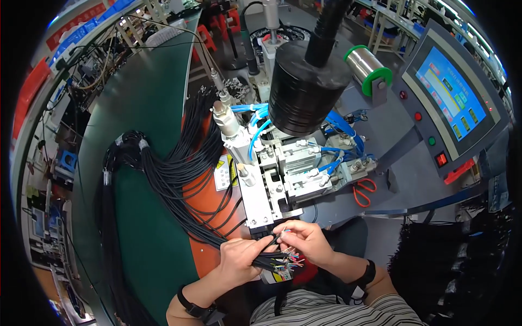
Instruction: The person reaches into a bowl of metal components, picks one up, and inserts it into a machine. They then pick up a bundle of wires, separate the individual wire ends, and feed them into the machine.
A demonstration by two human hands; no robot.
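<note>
A bundle of black cables (190, 214) runs from the bench on the left into my left hand (239, 257), whose fingers are wrapped round it. Past that hand the stripped cable ends (289, 262) fan out, showing thin wires of several colours. My right hand (309, 242) pinches the tip of one cable just above the other ends, with thumb and forefinger together. Both hands are in front of a metal machine with pneumatic cylinders (302, 158). Its front plate (259, 209) is just beyond my fingers.
A black extraction hood (304, 89) hangs over the machine. Behind it sits a solder wire spool (365, 65) with green flanges. A control screen (451, 92) stands at the right, with red-handled scissors (364, 193) lying below it. More black cables (122, 155) lie on the green bench (157, 81).
</note>
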